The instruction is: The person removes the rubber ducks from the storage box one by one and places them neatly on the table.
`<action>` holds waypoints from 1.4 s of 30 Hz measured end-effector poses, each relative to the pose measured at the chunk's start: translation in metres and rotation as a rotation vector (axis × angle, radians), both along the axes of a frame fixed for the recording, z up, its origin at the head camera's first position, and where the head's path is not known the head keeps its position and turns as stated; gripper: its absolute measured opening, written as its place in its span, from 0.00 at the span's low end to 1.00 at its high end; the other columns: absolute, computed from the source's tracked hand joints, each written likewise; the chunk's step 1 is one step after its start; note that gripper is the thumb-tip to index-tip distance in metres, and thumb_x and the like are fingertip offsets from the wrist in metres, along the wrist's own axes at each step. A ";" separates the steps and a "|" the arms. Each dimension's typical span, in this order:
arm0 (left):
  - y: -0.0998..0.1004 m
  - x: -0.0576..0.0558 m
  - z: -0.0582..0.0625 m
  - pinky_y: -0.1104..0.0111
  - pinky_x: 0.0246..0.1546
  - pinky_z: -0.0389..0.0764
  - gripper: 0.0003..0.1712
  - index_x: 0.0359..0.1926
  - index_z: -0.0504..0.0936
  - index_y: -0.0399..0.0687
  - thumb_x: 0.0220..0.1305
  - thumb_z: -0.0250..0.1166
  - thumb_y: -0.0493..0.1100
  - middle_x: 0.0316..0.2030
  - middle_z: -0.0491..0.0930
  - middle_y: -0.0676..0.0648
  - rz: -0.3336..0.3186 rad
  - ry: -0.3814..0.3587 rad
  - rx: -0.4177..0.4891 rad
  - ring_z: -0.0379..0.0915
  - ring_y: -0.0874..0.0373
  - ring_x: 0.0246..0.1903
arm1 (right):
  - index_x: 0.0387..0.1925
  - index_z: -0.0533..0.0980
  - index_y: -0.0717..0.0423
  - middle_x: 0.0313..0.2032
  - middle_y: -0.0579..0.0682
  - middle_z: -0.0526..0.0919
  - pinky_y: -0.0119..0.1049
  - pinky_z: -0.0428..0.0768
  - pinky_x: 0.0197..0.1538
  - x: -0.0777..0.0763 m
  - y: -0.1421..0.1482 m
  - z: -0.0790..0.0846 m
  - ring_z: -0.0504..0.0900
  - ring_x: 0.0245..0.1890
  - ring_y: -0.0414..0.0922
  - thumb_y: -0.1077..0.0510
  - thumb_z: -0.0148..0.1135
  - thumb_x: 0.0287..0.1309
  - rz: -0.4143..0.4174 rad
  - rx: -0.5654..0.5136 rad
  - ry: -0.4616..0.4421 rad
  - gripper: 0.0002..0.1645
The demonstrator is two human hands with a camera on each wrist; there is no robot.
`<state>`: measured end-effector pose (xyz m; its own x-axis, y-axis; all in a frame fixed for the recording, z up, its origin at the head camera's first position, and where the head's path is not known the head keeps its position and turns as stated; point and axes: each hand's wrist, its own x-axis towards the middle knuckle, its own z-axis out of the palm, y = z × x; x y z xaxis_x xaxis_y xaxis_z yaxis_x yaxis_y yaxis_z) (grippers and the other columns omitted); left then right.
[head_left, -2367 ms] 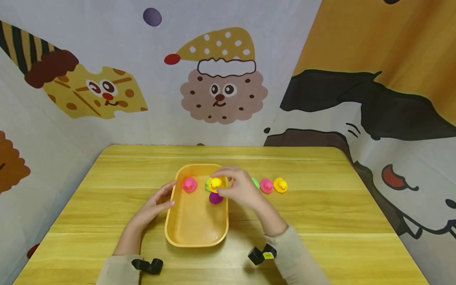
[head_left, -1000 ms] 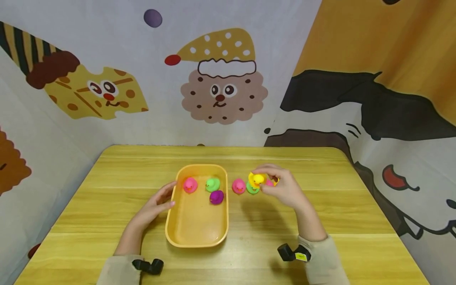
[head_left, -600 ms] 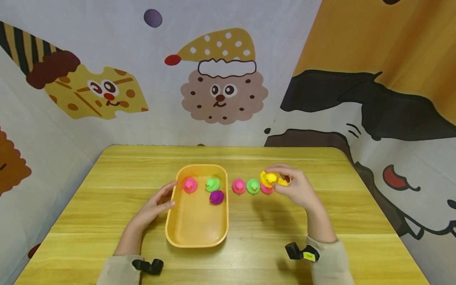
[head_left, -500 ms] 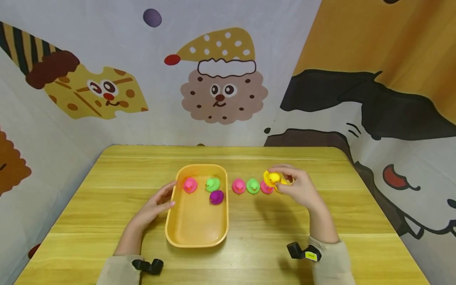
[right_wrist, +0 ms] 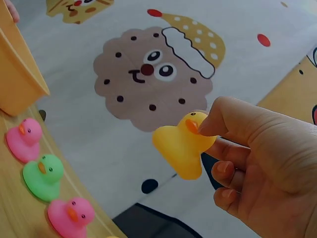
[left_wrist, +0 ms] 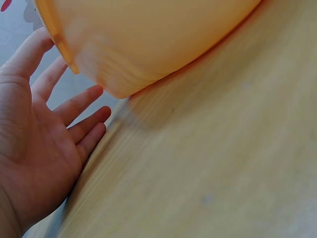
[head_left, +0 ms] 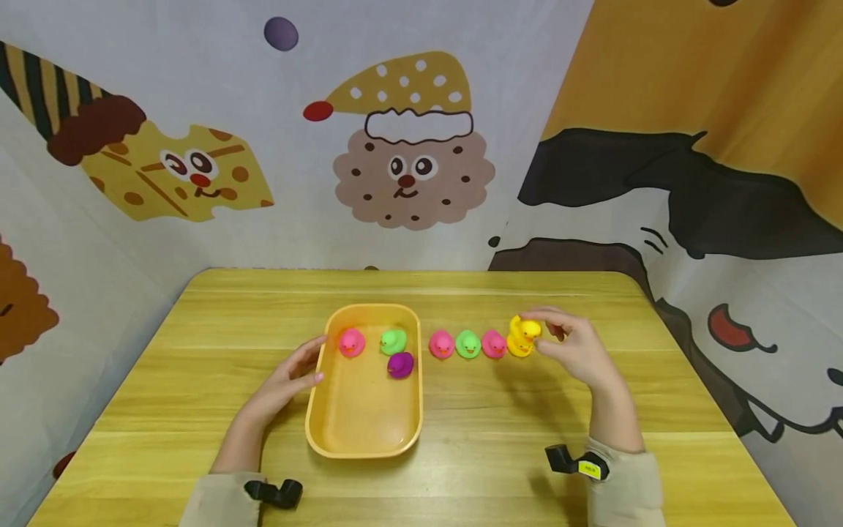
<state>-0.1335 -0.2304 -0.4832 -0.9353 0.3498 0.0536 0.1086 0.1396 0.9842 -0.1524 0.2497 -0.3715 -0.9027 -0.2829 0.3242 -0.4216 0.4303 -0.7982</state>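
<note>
My right hand (head_left: 575, 348) pinches a yellow rubber duck (right_wrist: 179, 144) between thumb and fingers. The duck is in the air, overlapping another yellow duck (head_left: 519, 350) in the head view. Left of that one, a pink duck (head_left: 494, 344), a green duck (head_left: 468, 344) and another pink duck (head_left: 442, 344) stand in a row on the table. My left hand (left_wrist: 42, 134) touches the left side of the orange-yellow bin (head_left: 364, 455), its fingers spread and loosely extended. Inside the bin are a pink duck (head_left: 351, 342), a green duck (head_left: 393, 341) and a purple duck (head_left: 400, 364).
The wooden table (head_left: 487, 454) has its far edge against a cloth (head_left: 415, 249) printed with cartoon figures. Both wrists carry a small black camera (head_left: 275, 493). The duck row begins just right of the bin.
My right hand lifted the yellow duck out of the bin and carried it rightward past the row to the yellow duck at its right end. The left hand and bin stayed put.
</note>
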 end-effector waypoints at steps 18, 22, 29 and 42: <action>0.000 -0.001 -0.001 0.65 0.55 0.66 0.36 0.73 0.55 0.45 0.67 0.58 0.36 0.69 0.57 0.37 -0.003 -0.009 0.003 0.54 0.40 0.64 | 0.51 0.78 0.66 0.53 0.61 0.77 0.27 0.68 0.42 -0.013 0.032 -0.025 0.69 0.44 0.45 0.77 0.59 0.50 -0.044 0.035 -0.049 0.24; 0.000 -0.002 -0.001 0.66 0.55 0.65 0.36 0.73 0.55 0.45 0.67 0.58 0.36 0.69 0.57 0.37 -0.005 -0.014 0.012 0.54 0.40 0.64 | 0.51 0.78 0.66 0.53 0.60 0.77 0.23 0.68 0.47 -0.011 0.033 -0.024 0.70 0.49 0.43 0.76 0.59 0.51 -0.066 0.067 -0.079 0.23; 0.000 -0.002 0.000 0.60 0.58 0.63 0.36 0.73 0.56 0.47 0.67 0.59 0.36 0.69 0.58 0.37 -0.002 -0.017 0.010 0.54 0.40 0.65 | 0.51 0.77 0.71 0.52 0.64 0.77 0.24 0.68 0.49 0.000 0.026 -0.006 0.70 0.49 0.48 0.76 0.57 0.52 -0.074 0.078 -0.118 0.21; -0.001 0.000 -0.002 0.65 0.56 0.64 0.36 0.73 0.57 0.47 0.67 0.59 0.36 0.69 0.57 0.38 0.003 -0.012 0.009 0.53 0.40 0.65 | 0.52 0.78 0.63 0.54 0.60 0.77 0.34 0.70 0.48 -0.025 0.056 -0.056 0.69 0.48 0.45 0.72 0.60 0.55 -0.099 0.074 -0.140 0.21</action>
<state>-0.1339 -0.2314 -0.4853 -0.9369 0.3466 0.0459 0.0968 0.1312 0.9866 -0.1776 0.3061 -0.4276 -0.9620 -0.2094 0.1751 -0.2616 0.5241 -0.8105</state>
